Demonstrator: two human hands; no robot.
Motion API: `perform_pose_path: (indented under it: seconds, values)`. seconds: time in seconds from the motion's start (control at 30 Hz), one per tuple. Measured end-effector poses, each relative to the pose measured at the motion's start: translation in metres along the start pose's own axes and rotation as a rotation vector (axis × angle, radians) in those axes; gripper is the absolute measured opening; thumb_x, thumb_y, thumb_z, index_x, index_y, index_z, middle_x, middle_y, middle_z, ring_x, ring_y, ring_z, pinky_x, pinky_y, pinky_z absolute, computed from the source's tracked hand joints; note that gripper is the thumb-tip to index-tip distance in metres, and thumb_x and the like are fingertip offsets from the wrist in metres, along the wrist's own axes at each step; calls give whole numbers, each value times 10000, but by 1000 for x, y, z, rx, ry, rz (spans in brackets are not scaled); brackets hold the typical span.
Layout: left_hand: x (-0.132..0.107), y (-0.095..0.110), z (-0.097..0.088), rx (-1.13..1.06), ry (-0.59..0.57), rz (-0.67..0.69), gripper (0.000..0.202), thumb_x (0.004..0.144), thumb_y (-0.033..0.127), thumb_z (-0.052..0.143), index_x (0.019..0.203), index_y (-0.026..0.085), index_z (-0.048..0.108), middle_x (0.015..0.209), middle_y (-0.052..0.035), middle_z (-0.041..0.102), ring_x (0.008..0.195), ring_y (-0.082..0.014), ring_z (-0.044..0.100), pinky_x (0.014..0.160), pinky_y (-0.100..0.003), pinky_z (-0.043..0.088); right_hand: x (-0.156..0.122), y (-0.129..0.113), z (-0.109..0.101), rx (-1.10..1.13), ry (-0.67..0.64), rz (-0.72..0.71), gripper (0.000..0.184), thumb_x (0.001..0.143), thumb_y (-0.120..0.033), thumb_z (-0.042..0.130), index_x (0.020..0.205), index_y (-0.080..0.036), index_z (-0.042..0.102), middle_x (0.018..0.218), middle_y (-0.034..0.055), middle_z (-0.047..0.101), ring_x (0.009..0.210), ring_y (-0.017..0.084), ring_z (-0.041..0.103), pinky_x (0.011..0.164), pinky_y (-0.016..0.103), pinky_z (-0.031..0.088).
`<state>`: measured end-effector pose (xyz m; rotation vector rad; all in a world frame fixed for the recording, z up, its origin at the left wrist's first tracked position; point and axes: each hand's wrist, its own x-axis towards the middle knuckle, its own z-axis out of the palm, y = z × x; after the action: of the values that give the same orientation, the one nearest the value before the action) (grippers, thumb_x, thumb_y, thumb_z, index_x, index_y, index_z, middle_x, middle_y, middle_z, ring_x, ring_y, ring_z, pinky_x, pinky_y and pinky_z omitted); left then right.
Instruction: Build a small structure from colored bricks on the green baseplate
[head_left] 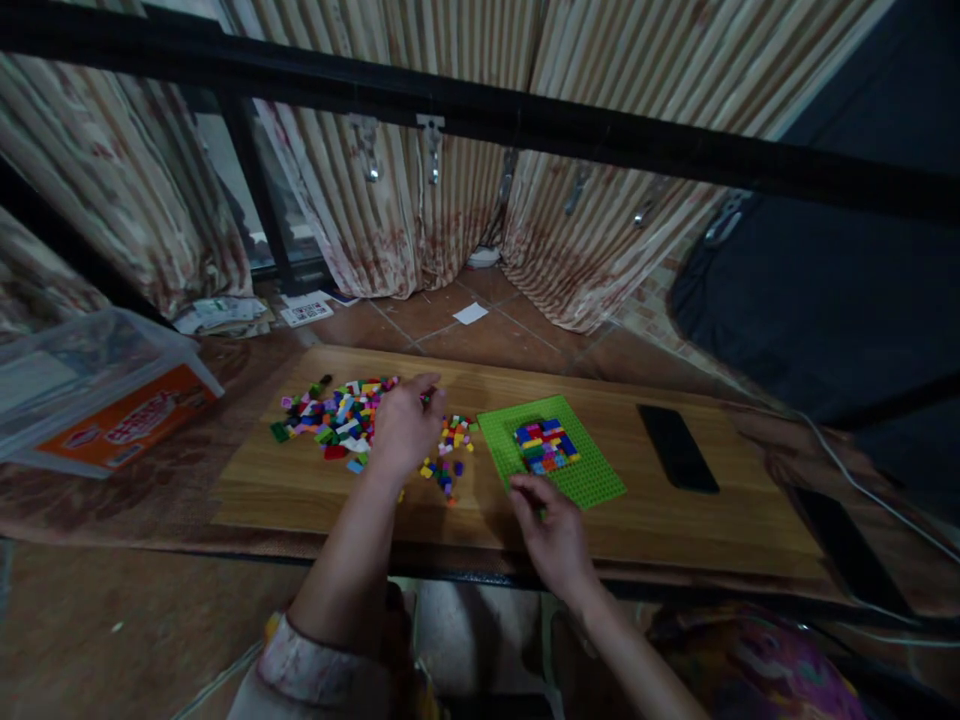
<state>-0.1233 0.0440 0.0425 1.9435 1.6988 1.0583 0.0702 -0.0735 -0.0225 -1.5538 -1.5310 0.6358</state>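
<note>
Loose bricks (349,408) are lying left of the green baseplate (592,480), the left hand (405,430) seemingly picking among them and needing a fine pinch next, the right hand (555,540) nearby, both hands' finger closure being unclear.

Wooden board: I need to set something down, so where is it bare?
The wooden board is bare at its near left corner, in front of the brick pile, and between the green baseplate and the black phone. It is crowded around the left hand, at the brick pile, and by the right hand, at the green baseplate's near edge.
</note>
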Motion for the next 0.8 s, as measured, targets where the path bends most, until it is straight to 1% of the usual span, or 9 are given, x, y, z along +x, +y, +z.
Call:
perform_pose_path:
  seconds: [0.07,0.13,0.3,0.47,0.53,0.63,0.73,0.8]
  values:
    - [-2,-3,0,0,-7,8,336,853,285,503,1115,141,654,1063,-98,708,973,-193,660,886,-287,498,0,-6,13,-46,-100,-47,204,854,-261,507,1005,-243,643,955,52,664,873,200,627,778,327,494]
    - [-3,-4,-2,8,-13,5,328,853,285,501,1108,151,658,1048,-91,714,951,-186,666,884,-281,497,6,-11,23,-85,-151,-81,238,846,-226,502,1043,-250,632,970,52,650,889,203,619,794,337,493]
    - [-3,-4,-11,23,-3,-53,333,847,257,496,1118,144,654,998,-87,726,898,-180,675,860,-277,501,25,-17,42,-171,-171,-148,290,834,-178,494,1085,-250,622,1024,60,636,961,216,590,856,359,470]
    - [-1,-6,-19,9,19,-87,328,846,257,501,1102,132,663,974,-95,729,895,-189,676,840,-276,505,35,-20,49,-196,-178,-183,263,835,-166,500,1042,-255,637,1035,47,651,985,210,589,888,346,449]
    - [-2,-7,-22,3,31,-96,325,847,253,501,1096,124,666,979,-101,728,898,-191,675,844,-279,504,34,-23,48,-179,-155,-170,233,860,-191,474,1011,-253,641,1011,41,658,948,201,602,855,327,457]
    - [-3,-6,-25,9,36,-99,320,848,245,502,1097,125,664,991,-101,726,902,-188,675,850,-276,501,27,-27,48,-180,-140,-136,188,882,-288,484,975,-240,641,937,48,663,859,197,612,769,309,466]
    - [-3,-6,-25,25,26,-101,315,855,248,494,1096,135,662,990,-96,726,903,-184,675,848,-272,500,19,-29,55,-252,-147,-120,195,819,-380,592,947,-239,635,865,45,659,794,203,602,708,304,458]
    - [-3,-7,-23,33,23,-109,312,855,253,495,1093,143,664,988,-91,727,910,-183,674,848,-270,500,15,-29,62,-323,-137,-109,191,779,-377,638,913,-240,630,822,42,652,772,208,594,693,307,449]
